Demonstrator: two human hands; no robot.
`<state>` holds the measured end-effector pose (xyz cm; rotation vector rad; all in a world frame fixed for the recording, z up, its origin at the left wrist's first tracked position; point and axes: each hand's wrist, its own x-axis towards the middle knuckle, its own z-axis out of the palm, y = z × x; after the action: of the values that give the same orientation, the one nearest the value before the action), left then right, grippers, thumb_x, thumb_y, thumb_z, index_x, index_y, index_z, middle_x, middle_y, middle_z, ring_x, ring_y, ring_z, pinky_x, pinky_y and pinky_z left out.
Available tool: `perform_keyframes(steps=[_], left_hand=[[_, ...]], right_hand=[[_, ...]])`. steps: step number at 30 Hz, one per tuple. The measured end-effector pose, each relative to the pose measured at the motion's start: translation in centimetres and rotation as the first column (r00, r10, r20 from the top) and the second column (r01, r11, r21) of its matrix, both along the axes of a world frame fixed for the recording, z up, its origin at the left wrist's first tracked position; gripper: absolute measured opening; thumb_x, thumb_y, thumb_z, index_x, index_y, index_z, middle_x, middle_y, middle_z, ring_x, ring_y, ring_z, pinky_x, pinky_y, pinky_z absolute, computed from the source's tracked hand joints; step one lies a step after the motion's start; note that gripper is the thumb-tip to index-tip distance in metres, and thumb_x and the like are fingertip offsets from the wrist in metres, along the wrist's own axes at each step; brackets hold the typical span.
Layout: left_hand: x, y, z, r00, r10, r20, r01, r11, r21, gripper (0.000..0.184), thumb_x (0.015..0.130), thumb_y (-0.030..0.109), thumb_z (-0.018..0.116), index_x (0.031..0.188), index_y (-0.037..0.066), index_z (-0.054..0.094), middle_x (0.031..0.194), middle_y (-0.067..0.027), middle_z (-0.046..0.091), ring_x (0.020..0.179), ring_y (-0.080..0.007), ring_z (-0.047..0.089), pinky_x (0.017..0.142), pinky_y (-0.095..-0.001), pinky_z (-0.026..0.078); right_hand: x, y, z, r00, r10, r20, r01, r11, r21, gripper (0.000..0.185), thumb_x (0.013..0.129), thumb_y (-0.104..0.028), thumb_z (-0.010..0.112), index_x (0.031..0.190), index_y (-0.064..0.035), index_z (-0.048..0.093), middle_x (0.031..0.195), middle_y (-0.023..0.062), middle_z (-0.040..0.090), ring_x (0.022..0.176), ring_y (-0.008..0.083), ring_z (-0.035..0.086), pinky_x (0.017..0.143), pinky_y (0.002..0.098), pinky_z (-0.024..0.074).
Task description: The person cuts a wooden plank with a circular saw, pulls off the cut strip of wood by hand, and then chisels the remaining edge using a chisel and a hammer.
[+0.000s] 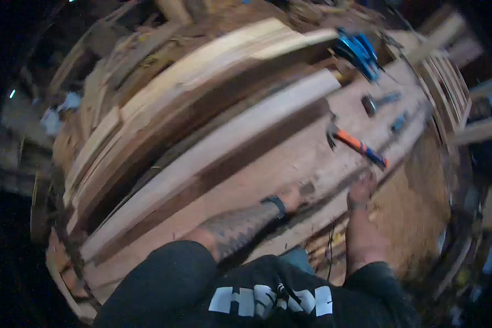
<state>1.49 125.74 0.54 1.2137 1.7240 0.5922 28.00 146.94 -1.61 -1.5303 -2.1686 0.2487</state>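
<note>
My left hand (pixel 291 198), with a dark band at the wrist, is low over the pale wooden workbench (pixel 268 177). Its fingers look closed at a small brownish block (pixel 307 189), though blur hides the exact grip. At the bench's near edge is my right hand (pixel 362 189), its fingers smeared by motion; I cannot make out anything in it. Just beyond it lies a claw hammer (pixel 358 144) with an orange and dark blue handle, its head pointing left.
A long squared beam (pixel 218 156) lies across the bench, with rough-edged planks (pixel 197 71) behind it. Toward the far right are a blue power tool (pixel 359 54), a second hammer-like tool (pixel 378 103) and a small blue item (pixel 400 121). Slatted wood (pixel 443 87) stands at right.
</note>
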Motion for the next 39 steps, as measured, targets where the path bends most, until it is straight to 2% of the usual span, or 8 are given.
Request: perform_keyframes(steps=[1, 2, 6, 10, 11, 23, 28, 39], left_hand=[[-1.6, -0.5, 8.2, 0.999, 0.038, 0.037, -0.038, 0.999, 0.010, 0.042, 0.099, 0.029, 0.064, 0.139, 0.017, 0.059, 0.120, -0.0263, 0.069, 0.110, -0.0402, 0.067, 0.097, -0.0449, 0.053], [-1.3, -0.7, 8.8, 1.000, 0.008, -0.027, -0.009, 0.999, -0.041, 0.040, 0.099, 0.030, 0.061, 0.135, 0.014, 0.060, 0.111, -0.0267, 0.071, 0.098, -0.0435, 0.069, 0.092, -0.0487, 0.054], [-1.0, -0.4, 6.7, 0.994, 0.098, 0.038, -0.096, 0.994, -0.044, 0.051, 0.094, 0.037, 0.068, 0.124, -0.004, 0.061, 0.103, -0.0286, 0.072, 0.097, -0.0452, 0.070, 0.088, -0.0507, 0.056], [-1.0, -0.7, 4.6, 0.992, -0.005, -0.127, 0.006, 1.000, 0.011, 0.058, 0.090, 0.040, 0.075, 0.123, -0.006, 0.061, 0.109, -0.0321, 0.070, 0.101, -0.0486, 0.069, 0.090, -0.0510, 0.056], [-0.8, -0.5, 5.7, 0.991, 0.013, -0.137, -0.016, 1.000, -0.022, 0.059, 0.090, 0.040, 0.075, 0.123, -0.006, 0.061, 0.110, -0.0323, 0.070, 0.103, -0.0484, 0.069, 0.091, -0.0510, 0.056], [1.8, -0.2, 10.9, 0.942, 0.146, -0.301, -0.214, 0.955, -0.205, 0.053, 0.089, 0.040, 0.076, 0.124, 0.001, 0.067, 0.120, -0.0273, 0.070, 0.113, -0.0426, 0.067, 0.098, -0.0487, 0.052], [3.0, 0.2, 11.0, 0.902, 0.078, -0.424, -0.171, 0.968, -0.185, 0.051, 0.092, 0.042, 0.075, 0.124, 0.003, 0.068, 0.115, -0.0211, 0.074, 0.107, -0.0364, 0.071, 0.093, -0.0456, 0.053], [5.3, -0.6, 13.6, 0.874, 0.138, -0.465, -0.224, 0.965, -0.134, 0.054, 0.093, 0.049, 0.075, 0.114, -0.001, 0.070, 0.108, -0.0212, 0.074, 0.100, -0.0323, 0.071, 0.090, -0.0435, 0.054]], right_hand=[[-0.6, -0.5, 0.8, 0.999, -0.043, -0.011, 0.043, 0.998, -0.055, 0.062, 0.096, -0.014, 0.057, 0.154, 0.0010, 0.040, 0.155, 0.0245, 0.038, 0.144, 0.0407, 0.038, 0.121, 0.0463, 0.0340], [-1.2, -1.0, 1.8, 0.995, -0.100, -0.008, 0.099, 0.989, -0.113, 0.062, 0.099, -0.018, 0.055, 0.157, -0.0014, 0.037, 0.161, 0.0224, 0.034, 0.149, 0.0383, 0.036, 0.123, 0.0456, 0.0337], [0.7, 0.6, -1.1, 0.992, -0.084, 0.090, 0.091, 0.993, -0.073, 0.056, 0.102, -0.019, 0.053, 0.153, 0.0002, 0.043, 0.164, 0.0233, 0.029, 0.147, 0.0415, 0.037, 0.121, 0.0473, 0.0355], [-1.5, -1.0, 3.5, 0.969, -0.093, 0.229, 0.125, 0.984, -0.130, 0.051, 0.104, -0.018, 0.050, 0.151, 0.0028, 0.045, 0.163, 0.0242, 0.029, 0.151, 0.0413, 0.031, 0.122, 0.0468, 0.0331], [-1.0, -0.5, 2.0, 0.993, -0.082, 0.084, 0.091, 0.990, -0.104, 0.052, 0.104, -0.015, 0.049, 0.153, 0.0025, 0.043, 0.163, 0.0250, 0.029, 0.152, 0.0408, 0.029, 0.123, 0.0453, 0.0327], [-0.7, -0.9, 3.0, 1.000, 0.029, 0.010, -0.028, 0.995, -0.096, 0.061, 0.101, -0.017, 0.049, 0.156, 0.0058, 0.035, 0.159, 0.0331, 0.027, 0.151, 0.0454, 0.024, 0.123, 0.0486, 0.0287], [-0.3, -0.3, 1.6, 0.988, -0.041, -0.146, 0.024, 0.993, -0.119, 0.062, 0.097, -0.017, 0.055, 0.153, 0.0034, 0.038, 0.161, 0.0254, 0.029, 0.154, 0.0423, 0.016, 0.123, 0.0525, 0.0283], [0.1, -0.7, 0.2, 0.950, 0.005, -0.313, 0.008, 0.999, 0.042, 0.057, 0.100, -0.016, 0.053, 0.152, 0.0037, 0.043, 0.158, 0.0267, 0.038, 0.151, 0.0415, 0.027, 0.125, 0.0503, 0.0241]])
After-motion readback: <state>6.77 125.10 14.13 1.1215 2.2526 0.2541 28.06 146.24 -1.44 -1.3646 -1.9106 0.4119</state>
